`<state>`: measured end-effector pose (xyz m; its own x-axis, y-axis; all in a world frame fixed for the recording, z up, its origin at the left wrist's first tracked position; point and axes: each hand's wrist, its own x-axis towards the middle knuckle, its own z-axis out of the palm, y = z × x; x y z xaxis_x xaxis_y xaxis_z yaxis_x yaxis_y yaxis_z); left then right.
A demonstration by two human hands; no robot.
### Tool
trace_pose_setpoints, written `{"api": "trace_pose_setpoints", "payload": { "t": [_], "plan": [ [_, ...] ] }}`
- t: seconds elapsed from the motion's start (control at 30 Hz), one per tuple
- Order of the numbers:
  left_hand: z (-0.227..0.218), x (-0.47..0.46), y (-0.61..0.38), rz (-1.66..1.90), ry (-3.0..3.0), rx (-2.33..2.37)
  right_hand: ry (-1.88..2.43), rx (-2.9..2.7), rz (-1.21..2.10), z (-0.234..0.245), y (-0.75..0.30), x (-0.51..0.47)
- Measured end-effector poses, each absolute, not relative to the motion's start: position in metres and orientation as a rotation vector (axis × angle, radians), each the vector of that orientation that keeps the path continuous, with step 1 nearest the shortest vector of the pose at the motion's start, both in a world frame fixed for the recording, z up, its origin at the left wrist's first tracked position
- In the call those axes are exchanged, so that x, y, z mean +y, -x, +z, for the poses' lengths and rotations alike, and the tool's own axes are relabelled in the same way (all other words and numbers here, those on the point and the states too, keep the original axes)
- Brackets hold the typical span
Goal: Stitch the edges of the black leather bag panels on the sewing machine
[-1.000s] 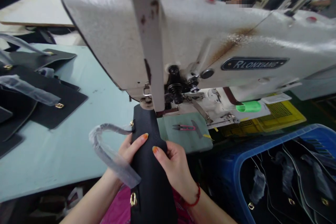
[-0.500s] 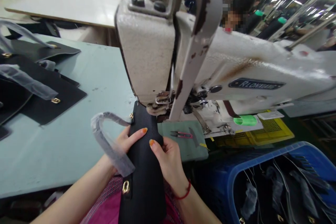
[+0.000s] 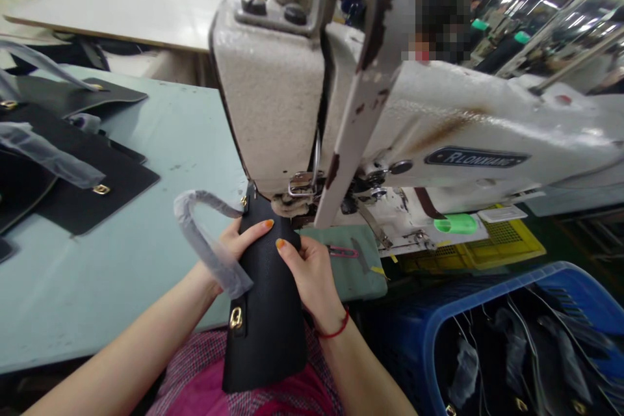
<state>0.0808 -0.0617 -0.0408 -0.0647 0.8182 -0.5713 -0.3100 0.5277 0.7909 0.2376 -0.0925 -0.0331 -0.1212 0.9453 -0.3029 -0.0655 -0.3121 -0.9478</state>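
A black leather bag panel runs from my lap up under the head of a white sewing machine. My left hand grips its left edge, thumb on top. My right hand grips its right edge, thumb pressed on the leather. A plastic-wrapped handle with gold rings loops off the panel's left side, over my left wrist. The needle area is hidden behind the machine head.
Black bag panels with gold hardware lie at the left of the pale green table. Pink thread snips rest right of my hand. A blue crate of bag parts stands at lower right, a yellow tray behind it. A person works beyond the machine.
The panel has slid further up under the machine head, both hands moving forward with it. My view has risen and pulled back, showing the machine's top.
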Motion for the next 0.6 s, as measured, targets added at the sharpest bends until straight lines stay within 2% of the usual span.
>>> {"api": "trace_pose_setpoints", "payload": {
  "t": [0.6],
  "plan": [
    [-0.043, -0.024, -0.07, 1.015, -0.661, 1.332, 1.294, -1.19, 1.432, -0.037, -0.231, -0.066]
  ]
}}
